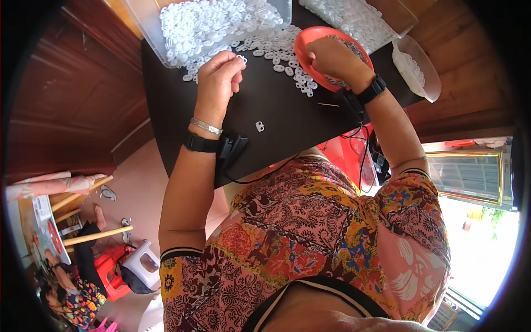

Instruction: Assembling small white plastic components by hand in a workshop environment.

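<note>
My left hand (218, 78) is raised over the dark table, its thumb and fingertips pinching a small white plastic piece (242, 58). My right hand (338, 60) reaches into a red-orange bowl (301, 51) that holds many small greyish metal-looking parts (354, 46). Its fingers are curled, and whatever they grip is hidden. A loose white two-holed plastic piece (260, 126) lies on the table below my hands. Between the hands, a spread of similar white pieces (279, 47) covers the far part of the tabletop.
Clear plastic bins (148, 30) full of white pieces stand at the far side. A scoop-shaped clear tray (430, 83) sits at the right edge. A thin stick (328, 104) lies on the dark table (210, 149). Cables run from my wrist devices. Another person (77, 293) is at lower left.
</note>
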The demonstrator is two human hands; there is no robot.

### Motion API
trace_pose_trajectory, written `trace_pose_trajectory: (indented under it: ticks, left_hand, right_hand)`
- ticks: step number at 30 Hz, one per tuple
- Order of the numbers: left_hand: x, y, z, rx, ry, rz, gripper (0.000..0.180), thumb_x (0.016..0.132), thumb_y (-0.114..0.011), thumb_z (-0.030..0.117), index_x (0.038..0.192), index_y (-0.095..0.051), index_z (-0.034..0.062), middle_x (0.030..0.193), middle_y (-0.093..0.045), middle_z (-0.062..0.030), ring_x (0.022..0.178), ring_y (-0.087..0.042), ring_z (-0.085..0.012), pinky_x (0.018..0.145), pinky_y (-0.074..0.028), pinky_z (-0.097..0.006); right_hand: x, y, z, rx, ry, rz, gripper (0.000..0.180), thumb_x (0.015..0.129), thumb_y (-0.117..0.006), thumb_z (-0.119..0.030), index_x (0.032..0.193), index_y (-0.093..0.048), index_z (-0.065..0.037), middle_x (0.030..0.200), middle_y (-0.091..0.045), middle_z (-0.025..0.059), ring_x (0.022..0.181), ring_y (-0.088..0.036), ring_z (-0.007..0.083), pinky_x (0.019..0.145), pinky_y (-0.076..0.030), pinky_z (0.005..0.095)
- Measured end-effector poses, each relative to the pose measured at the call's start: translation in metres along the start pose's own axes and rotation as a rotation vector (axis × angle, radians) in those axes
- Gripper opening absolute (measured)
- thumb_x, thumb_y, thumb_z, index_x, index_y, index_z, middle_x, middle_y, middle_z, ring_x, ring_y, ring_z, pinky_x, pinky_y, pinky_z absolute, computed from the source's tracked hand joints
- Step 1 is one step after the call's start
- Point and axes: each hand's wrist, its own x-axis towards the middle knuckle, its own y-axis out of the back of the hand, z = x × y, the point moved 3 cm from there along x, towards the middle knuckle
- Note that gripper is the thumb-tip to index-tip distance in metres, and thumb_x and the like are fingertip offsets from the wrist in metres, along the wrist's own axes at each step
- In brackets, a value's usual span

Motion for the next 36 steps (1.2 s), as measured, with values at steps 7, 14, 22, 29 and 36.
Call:
trace_pose_trajectory:
  ticks: [7,14,22,29,36]
  left_hand:
    - [-0.003,0.001,0.004,-0.023,-0.046,-0.004,0.018,0.082,-0.058,0.016,0.068,-0.057,0.0051,0.055,-0.048,0.0012,0.045,-0.041,-0.0048,0.042,-0.031,-0.019]
    - [-0.004,-0.004,0.005,0.007,-0.049,-0.017,0.016,0.082,-0.058,0.014,0.071,-0.058,0.0032,0.057,-0.051,0.0001,0.047,-0.043,-0.0051,0.043,-0.033,-0.019]
    - [-0.007,-0.005,0.005,-0.015,-0.062,-0.022,0.018,0.084,-0.056,0.015,0.072,-0.056,0.0031,0.058,-0.05,0.0003,0.048,-0.042,-0.005,0.043,-0.033,-0.019]
    - [-0.009,-0.007,0.008,-0.057,-0.065,0.03,0.018,0.086,-0.055,0.015,0.072,-0.055,0.003,0.06,-0.049,0.0008,0.05,-0.041,-0.0044,0.045,-0.032,-0.018]
    - [-0.008,-0.005,0.006,-0.011,-0.081,0.015,0.017,0.086,-0.055,0.014,0.073,-0.054,0.0025,0.062,-0.049,0.0008,0.051,-0.041,-0.0042,0.045,-0.033,-0.019]
  right_hand:
    - [-0.006,0.007,0.014,0.141,-0.081,0.134,0.019,0.075,-0.048,-0.01,0.08,-0.065,-0.004,0.074,-0.063,0.0158,0.073,-0.06,0.0338,0.067,-0.046,0.0427]
    - [-0.007,0.033,0.013,0.33,-0.183,0.163,0.022,0.081,-0.05,-0.018,0.088,-0.066,-0.004,0.073,-0.063,0.0146,0.07,-0.061,0.0284,0.067,-0.048,0.0366]
    - [0.011,0.041,-0.065,1.157,-0.031,0.193,0.022,0.088,-0.06,-0.022,0.088,-0.061,0.0,0.071,-0.055,-0.0028,0.066,-0.048,0.0041,0.06,-0.04,0.019]
    - [0.021,0.025,-0.091,1.408,-0.061,0.135,0.022,0.088,-0.06,-0.025,0.091,-0.063,-0.003,0.075,-0.058,-0.0022,0.067,-0.05,0.0052,0.063,-0.042,0.0193]
    - [0.023,0.012,-0.099,1.418,-0.036,0.111,0.023,0.089,-0.058,-0.026,0.091,-0.063,-0.004,0.077,-0.059,-0.0022,0.069,-0.051,0.0058,0.066,-0.043,0.0197]
